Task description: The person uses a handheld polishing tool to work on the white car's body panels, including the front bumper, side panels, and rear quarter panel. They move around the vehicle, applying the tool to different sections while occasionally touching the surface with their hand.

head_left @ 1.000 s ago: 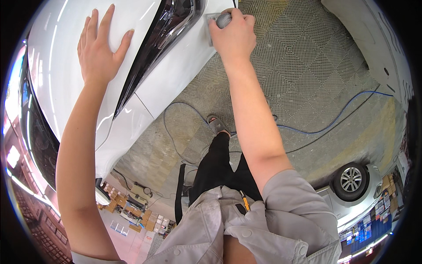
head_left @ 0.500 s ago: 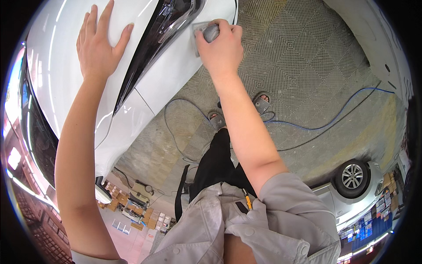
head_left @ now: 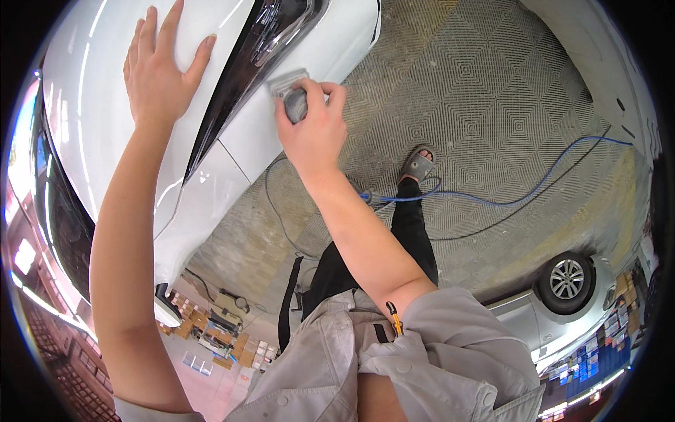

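Left hand (head_left: 158,67) lies flat on the white car body (head_left: 91,126), fingers (head_left: 149,24) spread wide, palm against the glossy panel and nothing held. Right hand (head_left: 313,130) is over on the lower white panel, fingers (head_left: 330,95) curled and pressed together around a small grey sanding block (head_left: 292,95), pinching it against the paint. The block sits right under those fingertips, its flat pale edge poking out just above and to the left of them, touching the panel just beside the dark glossy strip (head_left: 253,63) that runs between the two hands.

Below the right fingers, the panel's edge gives way to a patterned floor mat (head_left: 492,91). A blue hose (head_left: 534,186) snakes across that mat, well apart from the fingers, off to the right and lower down, and a thinner dark cable (head_left: 271,204) loops near the car's edge under the right wrist. A sandalled foot (head_left: 420,167) stands on the mat just by the hose, with a dark trouser leg (head_left: 415,232) running down from it. A grey jacket (head_left: 394,366) fills the lower edge, a yellow-handled tool (head_left: 394,318) tucked at the waist. Far off to the lower right, the wheel (head_left: 567,279) of a silver car shows.
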`<state>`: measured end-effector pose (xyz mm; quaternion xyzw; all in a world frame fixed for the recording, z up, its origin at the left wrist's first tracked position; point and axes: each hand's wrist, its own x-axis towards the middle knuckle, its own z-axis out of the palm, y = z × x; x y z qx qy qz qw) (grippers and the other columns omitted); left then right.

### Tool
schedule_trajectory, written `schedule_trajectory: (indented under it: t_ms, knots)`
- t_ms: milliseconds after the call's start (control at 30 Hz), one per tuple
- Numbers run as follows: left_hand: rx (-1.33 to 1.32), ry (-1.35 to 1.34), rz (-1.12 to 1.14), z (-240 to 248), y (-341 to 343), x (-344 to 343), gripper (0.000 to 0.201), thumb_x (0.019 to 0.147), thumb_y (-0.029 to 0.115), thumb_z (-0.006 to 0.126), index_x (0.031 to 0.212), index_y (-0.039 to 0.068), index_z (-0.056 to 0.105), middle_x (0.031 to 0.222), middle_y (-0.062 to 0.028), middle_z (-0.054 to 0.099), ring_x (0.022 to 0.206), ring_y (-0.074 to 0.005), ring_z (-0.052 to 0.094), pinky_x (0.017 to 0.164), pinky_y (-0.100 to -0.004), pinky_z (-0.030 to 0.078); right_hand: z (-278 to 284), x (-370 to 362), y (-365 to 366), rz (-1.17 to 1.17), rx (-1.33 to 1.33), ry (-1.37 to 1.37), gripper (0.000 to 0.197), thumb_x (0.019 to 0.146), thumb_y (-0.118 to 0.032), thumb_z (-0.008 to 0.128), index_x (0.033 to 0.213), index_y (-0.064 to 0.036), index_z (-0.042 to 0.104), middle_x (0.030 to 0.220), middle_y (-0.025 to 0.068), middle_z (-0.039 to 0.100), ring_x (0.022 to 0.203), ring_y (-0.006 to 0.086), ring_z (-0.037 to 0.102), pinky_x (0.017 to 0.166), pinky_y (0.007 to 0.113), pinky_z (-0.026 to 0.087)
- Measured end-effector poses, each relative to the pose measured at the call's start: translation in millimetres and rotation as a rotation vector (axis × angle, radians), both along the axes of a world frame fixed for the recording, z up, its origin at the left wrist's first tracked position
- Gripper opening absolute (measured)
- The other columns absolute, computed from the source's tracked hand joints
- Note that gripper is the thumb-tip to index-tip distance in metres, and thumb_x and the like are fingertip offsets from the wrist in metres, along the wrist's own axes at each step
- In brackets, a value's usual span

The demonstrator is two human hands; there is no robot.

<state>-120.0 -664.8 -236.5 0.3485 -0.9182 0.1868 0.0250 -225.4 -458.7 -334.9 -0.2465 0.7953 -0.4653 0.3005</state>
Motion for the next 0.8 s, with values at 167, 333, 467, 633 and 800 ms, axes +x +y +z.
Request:
schedule_trajectory:
  t_ms: [167,333,467,633,800]
  knots:
    - [-0.007,-0.016,0.005,0.6,0.2,-0.9,0.071,0.103,0.061,0.060,0.164,0.029,0.045,0.168,-0.0203,0.043,0.156,-0.0403,0.039,0.124,-0.0556,0.033,-24.1,-19.9,-8.1,-0.115,-0.013,0.094,0.039,0.083,-0.028,0.085,0.116,-0.0144,0.069,0.120,0.0146,0.055,0.087,0.0394,0.071,0.074,0.051,0.060]
    - [0.009,-0.017,0.007,-0.6,-1.1,0.7,0.071,0.103,0.061,0.060,0.164,0.028,0.046,0.167,-0.0214,0.043,0.156,-0.0398,0.039,0.124,-0.0557,0.033,-60.5,-97.6,-46.4,-0.146,0.059,0.119,0.045,0.082,-0.038,0.085,0.117,-0.0133,0.071,0.120,0.0162,0.059,0.103,0.0417,0.070,0.090,0.052,0.058]
    - [-0.008,-0.024,-0.005,-1.3,-2.1,2.0,0.072,0.103,0.062,0.060,0.164,0.027,0.045,0.167,-0.0215,0.044,0.156,-0.0401,0.040,0.124,-0.0557,0.034,-60.2,-151.2,-78.1,-0.116,0.172,0.098,0.050,0.080,-0.041,0.085,0.119,-0.0114,0.075,0.118,0.0197,0.066,0.107,0.0404,0.070,0.094,0.049,0.058]
    - [-0.027,-0.026,-0.018,-3.6,-3.9,2.8,0.072,0.103,0.064,0.058,0.165,0.028,0.044,0.166,-0.0213,0.044,0.156,-0.0409,0.040,0.124,-0.0559,0.033,-60.9,-146.1,-69.1,-0.087,0.120,0.036,0.052,0.078,-0.045,0.086,0.119,-0.0132,0.077,0.118,0.0179,0.066,0.105,0.0397,0.071,0.092,0.050,0.058]
    - [-0.036,0.000,-0.042,-4.6,-4.9,4.5,0.071,0.103,0.065,0.057,0.164,0.029,0.045,0.166,-0.0212,0.045,0.155,-0.0410,0.040,0.124,-0.0558,0.034,-62.5,-96.9,-39.4,-0.147,0.074,-0.092,0.053,0.077,-0.048,0.088,0.116,-0.0126,0.077,0.114,0.0170,0.065,0.108,0.0385,0.068,0.093,0.049,0.057]
